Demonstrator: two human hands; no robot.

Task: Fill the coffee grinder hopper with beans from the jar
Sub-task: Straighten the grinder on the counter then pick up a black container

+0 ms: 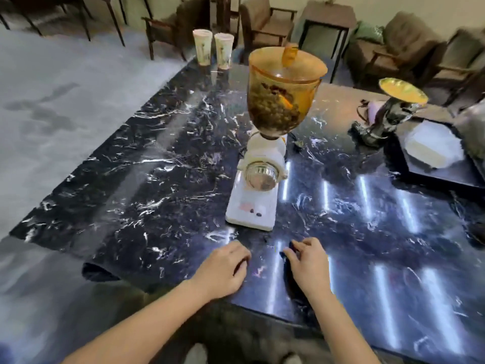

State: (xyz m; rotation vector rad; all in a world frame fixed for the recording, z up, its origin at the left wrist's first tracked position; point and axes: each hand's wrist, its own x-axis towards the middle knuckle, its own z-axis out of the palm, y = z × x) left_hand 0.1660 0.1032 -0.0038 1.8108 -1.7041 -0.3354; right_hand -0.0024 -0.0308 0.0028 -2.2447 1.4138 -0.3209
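Note:
A white coffee grinder stands mid-table on the black marble top. Its amber see-through hopper holds brown beans, and an amber lid rests on its rim. Two loose beans lie on the grinder's white base. My left hand rests on the table in front of the grinder, fingers curled, holding nothing. My right hand rests beside it, its fingertips pinching something small and dark that I cannot identify. No jar is in view.
Two tall cups stand at the table's far edge. A dark figurine with a gold dish and a black tray holding a white block sit at the right. Chairs stand beyond the table.

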